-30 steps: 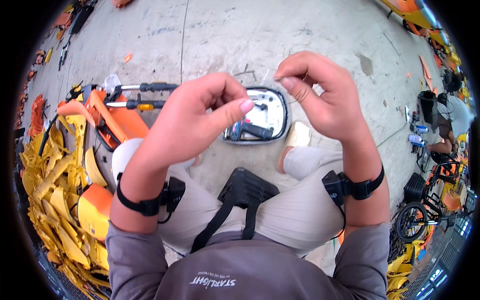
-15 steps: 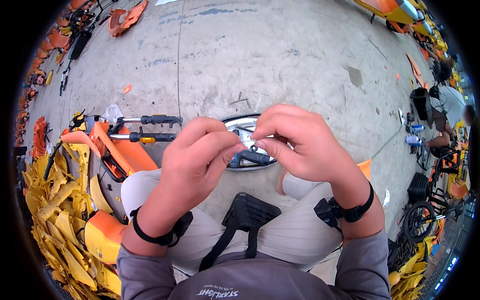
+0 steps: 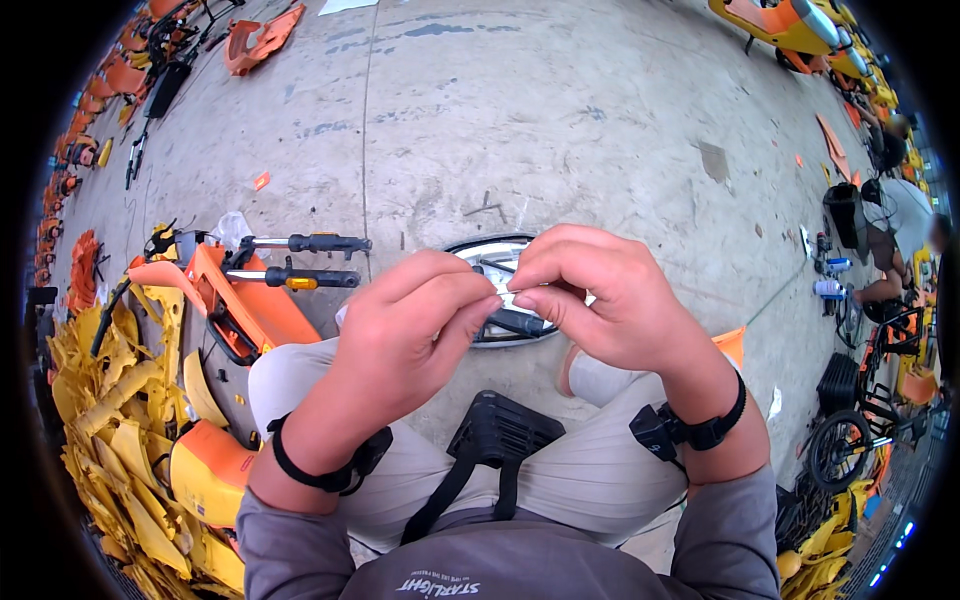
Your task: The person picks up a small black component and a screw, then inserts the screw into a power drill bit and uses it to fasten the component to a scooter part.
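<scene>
My left hand [image 3: 410, 330] and my right hand [image 3: 600, 300] are pinched fingertip to fingertip around a thin, pale strand [image 3: 506, 293], too fine to identify. Both thumbs are bent toward each other. Beneath them on the floor lies an oval, dark-rimmed tray or case [image 3: 480, 243], white inside, holding a dark power tool [image 3: 515, 324] and small fittings, partly hidden by my hands. A black strapped plastic piece [image 3: 500, 425] rests between my thighs.
Orange scooter bodywork [image 3: 250, 310] with two forks [image 3: 300, 278] lies left, beside piled yellow panels [image 3: 130, 450]. At right are a person [image 3: 900, 215] in grey, spray cans [image 3: 830, 288] and a wheeled frame [image 3: 840, 445]. More parts line the concrete floor [image 3: 450, 120].
My hands have come together and sit lower in the view, now meeting over the case at the thin strand. The surroundings have shifted downward in the picture as the view moved.
</scene>
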Demonstrator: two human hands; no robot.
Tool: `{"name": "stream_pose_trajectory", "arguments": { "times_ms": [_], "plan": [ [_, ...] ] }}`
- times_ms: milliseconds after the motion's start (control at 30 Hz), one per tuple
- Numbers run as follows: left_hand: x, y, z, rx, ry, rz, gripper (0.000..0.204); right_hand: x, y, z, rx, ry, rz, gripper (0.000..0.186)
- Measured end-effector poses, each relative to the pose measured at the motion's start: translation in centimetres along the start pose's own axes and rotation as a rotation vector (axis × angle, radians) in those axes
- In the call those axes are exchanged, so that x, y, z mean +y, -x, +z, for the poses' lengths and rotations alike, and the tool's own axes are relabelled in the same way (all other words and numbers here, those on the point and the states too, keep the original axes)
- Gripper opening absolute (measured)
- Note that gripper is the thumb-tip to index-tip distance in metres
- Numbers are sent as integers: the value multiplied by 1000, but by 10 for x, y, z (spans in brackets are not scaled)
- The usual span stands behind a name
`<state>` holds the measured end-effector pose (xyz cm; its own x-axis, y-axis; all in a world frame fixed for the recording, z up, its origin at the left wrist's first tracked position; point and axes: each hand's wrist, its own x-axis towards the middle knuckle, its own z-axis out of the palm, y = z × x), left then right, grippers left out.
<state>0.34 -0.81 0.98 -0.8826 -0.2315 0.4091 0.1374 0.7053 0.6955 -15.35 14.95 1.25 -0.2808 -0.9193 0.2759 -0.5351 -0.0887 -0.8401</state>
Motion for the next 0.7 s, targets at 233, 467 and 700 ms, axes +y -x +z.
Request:
{"name": "stream_pose_trajectory", "arguments": {
  "times_ms": [233, 467, 700],
  "plan": [
    [9, -2, 5, -111, -104, -121, 13, 23, 9, 9, 37, 177, -161, 13],
    [7, -2, 8, -254, -151, -243, 11, 37, 6, 13, -17, 149, -120, 10],
    [3, 0, 12, -51, 14, -202, 7, 39, 1, 19, 52, -147, 14, 11]
  ]
}}
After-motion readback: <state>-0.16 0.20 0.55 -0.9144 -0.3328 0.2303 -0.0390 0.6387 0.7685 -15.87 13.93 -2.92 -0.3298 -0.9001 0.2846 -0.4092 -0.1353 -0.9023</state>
